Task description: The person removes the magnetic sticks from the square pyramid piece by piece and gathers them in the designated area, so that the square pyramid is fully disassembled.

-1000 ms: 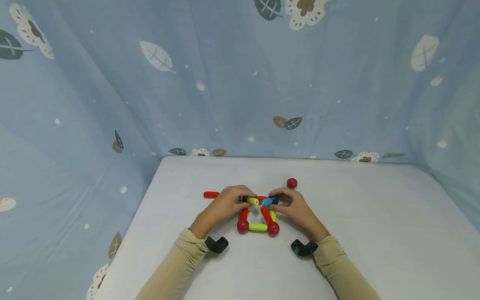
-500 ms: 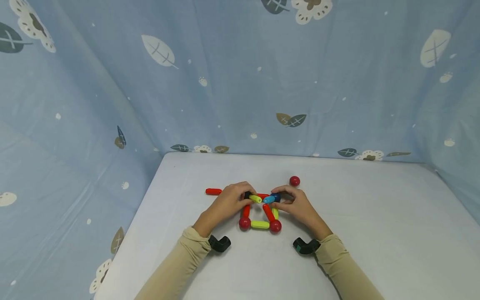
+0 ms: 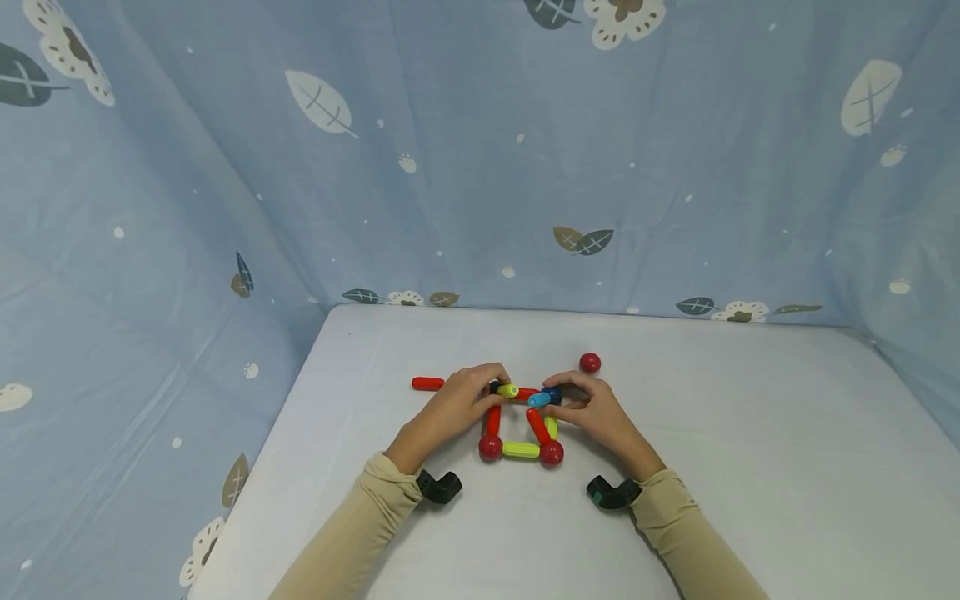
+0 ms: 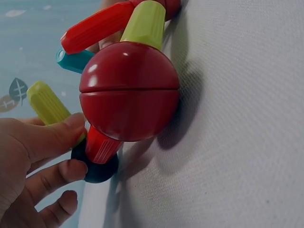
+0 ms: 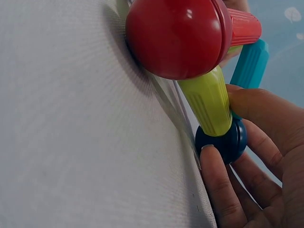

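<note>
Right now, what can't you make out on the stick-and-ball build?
- Head view: left hand covers the dark ball joint.
- Head view: right hand hides most of the blue ball; far red stick barely shows.
- Left wrist view: near red ball blocks the frame behind.
- Right wrist view: teal stick partly hidden.

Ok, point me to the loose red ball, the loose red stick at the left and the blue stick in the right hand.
loose red ball [image 3: 590, 362], head view, middle of the ball.
loose red stick [image 3: 427, 383], head view, middle of its length.
blue stick [image 3: 538, 400], head view, on its free end by the right hand.
</note>
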Action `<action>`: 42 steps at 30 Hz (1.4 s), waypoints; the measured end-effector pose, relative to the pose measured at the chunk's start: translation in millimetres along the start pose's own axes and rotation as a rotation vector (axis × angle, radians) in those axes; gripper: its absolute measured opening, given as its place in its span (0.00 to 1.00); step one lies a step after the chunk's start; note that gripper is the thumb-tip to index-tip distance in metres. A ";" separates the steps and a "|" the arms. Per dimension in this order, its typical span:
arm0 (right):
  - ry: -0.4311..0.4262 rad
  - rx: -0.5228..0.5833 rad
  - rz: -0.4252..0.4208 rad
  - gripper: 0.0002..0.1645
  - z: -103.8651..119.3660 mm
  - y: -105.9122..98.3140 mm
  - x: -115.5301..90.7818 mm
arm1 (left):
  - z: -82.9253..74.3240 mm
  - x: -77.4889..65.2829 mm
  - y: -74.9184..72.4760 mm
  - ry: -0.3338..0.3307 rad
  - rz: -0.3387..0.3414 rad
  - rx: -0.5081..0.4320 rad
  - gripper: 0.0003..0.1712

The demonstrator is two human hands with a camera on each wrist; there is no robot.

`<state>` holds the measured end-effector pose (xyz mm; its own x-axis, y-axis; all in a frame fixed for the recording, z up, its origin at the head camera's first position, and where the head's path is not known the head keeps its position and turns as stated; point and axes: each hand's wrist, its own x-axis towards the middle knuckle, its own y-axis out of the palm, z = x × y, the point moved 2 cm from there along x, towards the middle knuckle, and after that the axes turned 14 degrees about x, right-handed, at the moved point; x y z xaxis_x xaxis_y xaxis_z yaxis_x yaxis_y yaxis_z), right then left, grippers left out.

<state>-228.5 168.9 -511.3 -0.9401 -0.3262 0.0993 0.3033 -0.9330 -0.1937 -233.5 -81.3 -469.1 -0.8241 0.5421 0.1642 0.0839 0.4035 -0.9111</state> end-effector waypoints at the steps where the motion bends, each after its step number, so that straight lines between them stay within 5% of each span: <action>1: -0.001 -0.003 -0.001 0.23 0.5 0.1 -0.1 | 0.2 0.1 0.0 -0.003 0.003 -0.009 0.09; 13: -0.010 0.001 -0.004 0.23 0.1 1.7 -1.1 | 4.5 -1.7 2.5 -0.031 0.031 -0.063 0.09; 21: 0.010 -0.014 -0.033 0.23 2.6 -1.1 -4.1 | 7.2 0.0 -3.3 -0.040 0.020 -0.181 0.07; 28: 0.004 0.009 -0.017 0.22 -1.1 1.8 -4.1 | 12.3 -8.7 -18.0 -0.070 -0.016 -0.136 0.09; 33: 0.010 0.015 -0.018 0.22 -4.0 3.3 -4.3 | 29.4 -26.6 -38.8 -0.118 -0.039 -0.107 0.10; 42: 0.018 -0.006 -0.028 0.22 -1.7 2.0 -1.9 | 84.4 -68.4 -72.6 -0.187 -0.156 -0.049 0.13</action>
<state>-226.3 168.0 -513.6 -0.9509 -0.2969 0.0875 0.2757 -0.9409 -0.1967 -230.5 -209.8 -446.0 -0.9181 0.3265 0.2247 -0.0291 0.5098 -0.8598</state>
